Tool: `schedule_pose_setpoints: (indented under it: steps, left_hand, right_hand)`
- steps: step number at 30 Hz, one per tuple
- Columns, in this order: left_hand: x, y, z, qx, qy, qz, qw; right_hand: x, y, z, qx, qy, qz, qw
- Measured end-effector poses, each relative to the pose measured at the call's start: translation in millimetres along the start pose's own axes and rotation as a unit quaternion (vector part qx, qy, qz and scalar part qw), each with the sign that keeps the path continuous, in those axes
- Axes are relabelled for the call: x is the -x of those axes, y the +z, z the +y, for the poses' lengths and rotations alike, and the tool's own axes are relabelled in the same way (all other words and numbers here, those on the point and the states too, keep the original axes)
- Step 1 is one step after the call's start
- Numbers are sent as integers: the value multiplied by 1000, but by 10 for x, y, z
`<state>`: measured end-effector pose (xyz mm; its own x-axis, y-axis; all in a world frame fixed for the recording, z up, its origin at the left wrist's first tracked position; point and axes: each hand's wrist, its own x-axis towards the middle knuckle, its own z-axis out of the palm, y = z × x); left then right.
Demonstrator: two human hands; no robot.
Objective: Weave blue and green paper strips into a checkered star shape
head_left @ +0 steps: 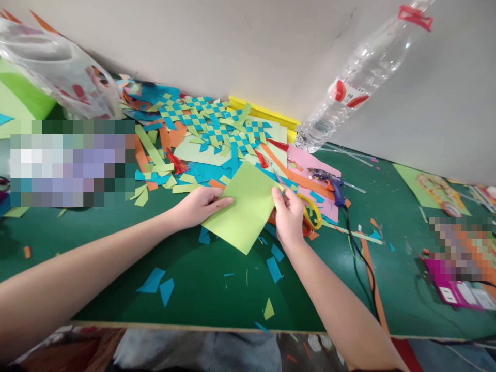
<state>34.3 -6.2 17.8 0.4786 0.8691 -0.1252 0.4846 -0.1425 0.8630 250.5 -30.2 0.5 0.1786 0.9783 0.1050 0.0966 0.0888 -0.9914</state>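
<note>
A plain light green sheet of paper (pixel 245 209) is held above the table, turned so that one corner points toward me. My left hand (pixel 203 205) pinches its left side, thumb lying on top. At the right corner my right hand (pixel 287 209) grips it between thumb and fingers. Yellow-handled scissors (pixel 313 212) lie just beside my right hand, partly hidden by it. Behind the sheet rest several woven blue and green paper pieces (pixel 217 124), with red tassels (pixel 178 161) near them.
A glue gun (pixel 333 186) with a black cord (pixel 360 253) lies to the right. A tall plastic bottle (pixel 356 77) stands at the back by the wall. Blue paper scraps (pixel 153 280) are scattered over the green table (pixel 116 289). A plastic bag (pixel 62 67) sits at the back left.
</note>
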Motion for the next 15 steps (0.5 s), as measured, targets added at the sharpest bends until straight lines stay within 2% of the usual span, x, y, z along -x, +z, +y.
schedule_pose_setpoints:
  steps: [9,15]
  left_hand:
    - [15,-2,-6,-7,-12,-4,1000]
    - [20,12,-38,59,-37,-23,997]
  right_hand:
    - [17,-29,-6,26,-22,44,998]
    - [21,-20,-46,14,-34,10,999]
